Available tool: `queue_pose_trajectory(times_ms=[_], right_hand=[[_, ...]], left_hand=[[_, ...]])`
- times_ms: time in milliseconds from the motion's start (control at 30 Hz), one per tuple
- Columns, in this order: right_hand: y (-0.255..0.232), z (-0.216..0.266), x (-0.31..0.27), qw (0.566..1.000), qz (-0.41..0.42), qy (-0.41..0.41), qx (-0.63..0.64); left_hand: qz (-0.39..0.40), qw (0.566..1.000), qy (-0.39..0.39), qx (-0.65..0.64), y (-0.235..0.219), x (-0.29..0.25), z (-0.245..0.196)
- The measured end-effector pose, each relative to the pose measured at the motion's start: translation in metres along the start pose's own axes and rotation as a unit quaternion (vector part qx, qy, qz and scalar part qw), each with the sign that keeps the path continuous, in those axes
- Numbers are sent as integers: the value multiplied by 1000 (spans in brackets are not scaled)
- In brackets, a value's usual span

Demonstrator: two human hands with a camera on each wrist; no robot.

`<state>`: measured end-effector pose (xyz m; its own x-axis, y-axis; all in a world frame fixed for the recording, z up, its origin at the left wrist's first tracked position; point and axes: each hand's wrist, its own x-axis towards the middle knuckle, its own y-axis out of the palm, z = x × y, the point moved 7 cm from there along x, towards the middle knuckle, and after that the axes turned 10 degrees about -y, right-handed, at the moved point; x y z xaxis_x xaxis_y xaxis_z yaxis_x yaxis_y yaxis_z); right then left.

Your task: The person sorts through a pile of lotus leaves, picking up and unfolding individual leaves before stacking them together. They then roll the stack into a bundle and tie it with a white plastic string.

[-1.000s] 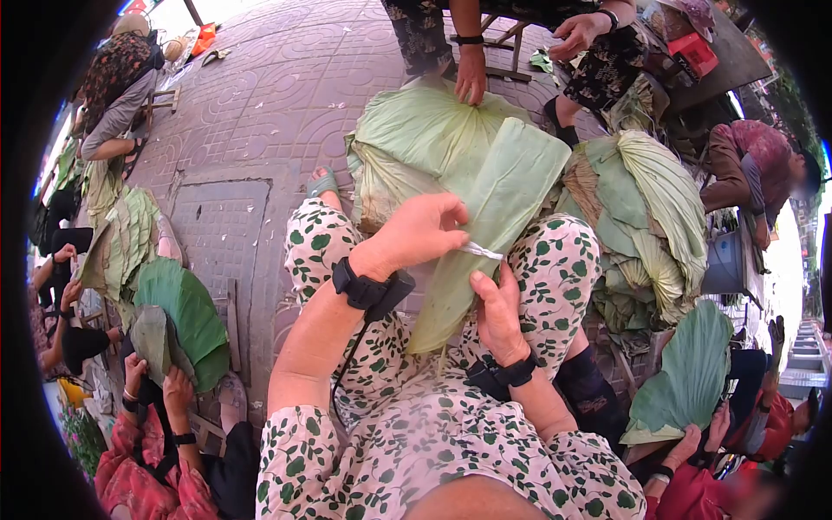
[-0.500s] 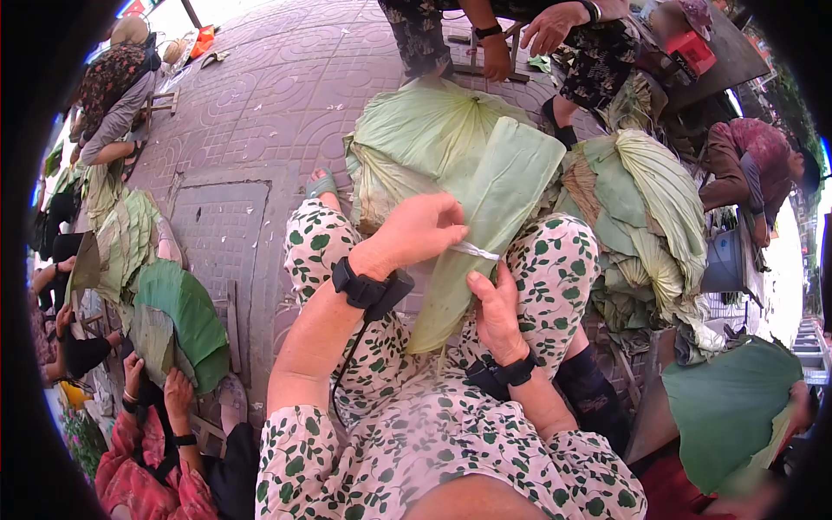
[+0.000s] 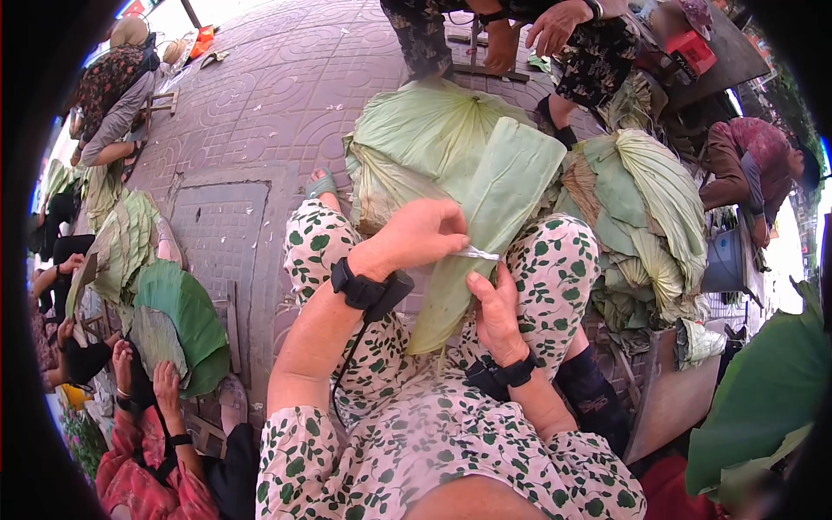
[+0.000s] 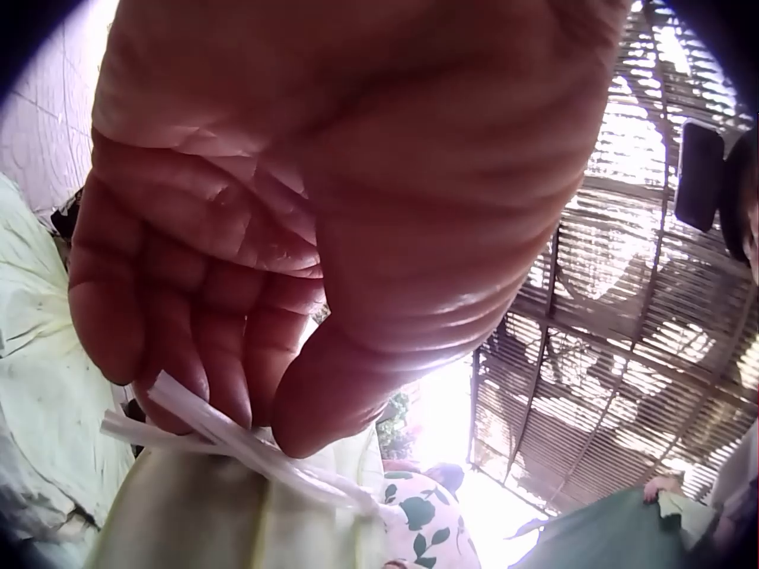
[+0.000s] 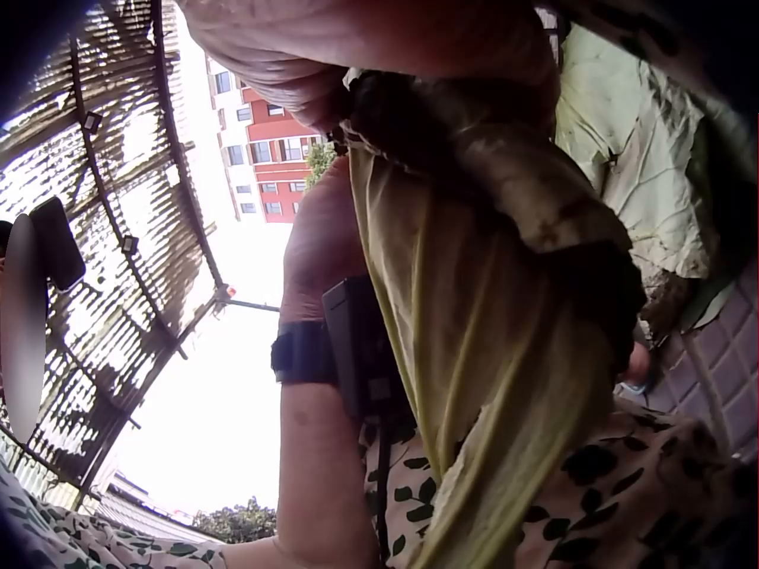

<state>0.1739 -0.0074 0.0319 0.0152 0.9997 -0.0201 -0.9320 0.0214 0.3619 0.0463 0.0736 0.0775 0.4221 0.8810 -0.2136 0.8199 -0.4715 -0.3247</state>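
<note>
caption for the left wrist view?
Left hand pinches a pale strip against a folded green leaf bundle.

Around me a heap of lotus leaves (image 3: 433, 130) covers the patterned paving (image 3: 260, 95); what looks like a bucket (image 3: 724, 260) stands right.

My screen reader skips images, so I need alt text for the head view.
Seen from above, a seated person's left hand pinches a pale strip across a folded lotus leaf bundle that the right hand grips on their lap. More large green leaves lie piled on the paved ground, with other people handling leaves around them.
</note>
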Motion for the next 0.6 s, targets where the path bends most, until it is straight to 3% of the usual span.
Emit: queue_pose_trajectory(times_ms=[600], right_hand=[[-5, -5, -1, 1000, -17, 15, -18]], left_hand=[[30, 999, 11, 31, 3, -4, -3]])
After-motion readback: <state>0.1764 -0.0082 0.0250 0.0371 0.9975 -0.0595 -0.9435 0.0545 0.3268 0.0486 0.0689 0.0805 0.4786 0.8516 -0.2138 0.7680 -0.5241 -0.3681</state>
